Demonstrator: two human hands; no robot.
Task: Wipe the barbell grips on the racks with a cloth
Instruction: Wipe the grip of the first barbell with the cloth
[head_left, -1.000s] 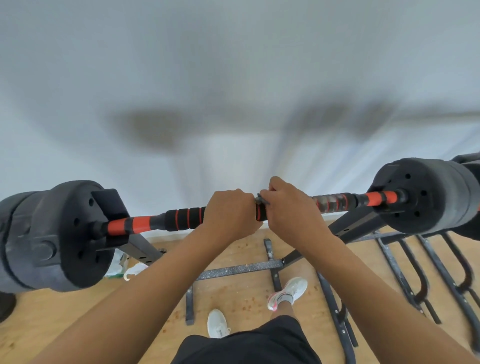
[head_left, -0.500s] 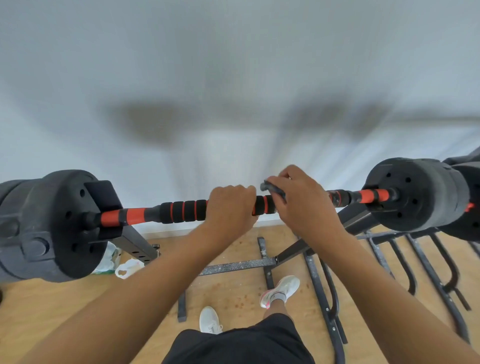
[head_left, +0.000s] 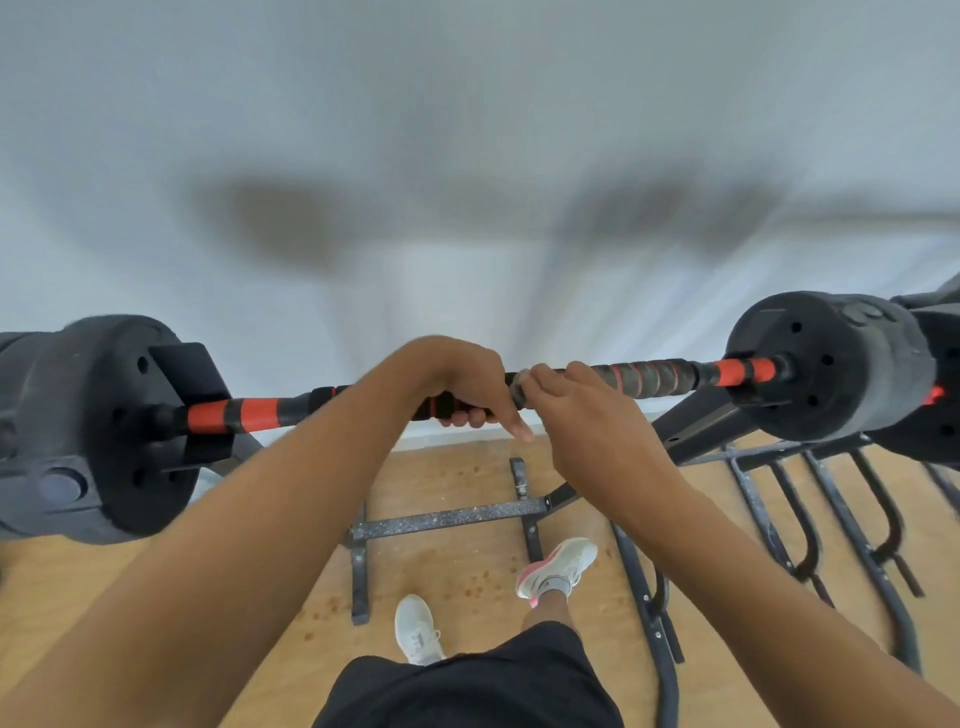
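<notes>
I see the barbell (head_left: 654, 373) lying across the rack (head_left: 452, 517), and both hands meet at the middle of the bar, touching each other. The left hand (head_left: 457, 379) wraps the black-and-orange foam grip from above with its fingers curled under it. I think it steadies the bar. The right hand (head_left: 587, 421) pinches a small grey cloth (head_left: 518, 388) against the bar just beside the left hand. The cloth is mostly hidden, so I cannot tell how it is folded. I judge that the step in hand is wiping the middle section. The next move, I think, calls for sliding the cloth along the taped grip toward the right plate (head_left: 810, 364) with firm pressure — while the left hand stops the bar from rolling.
</notes>
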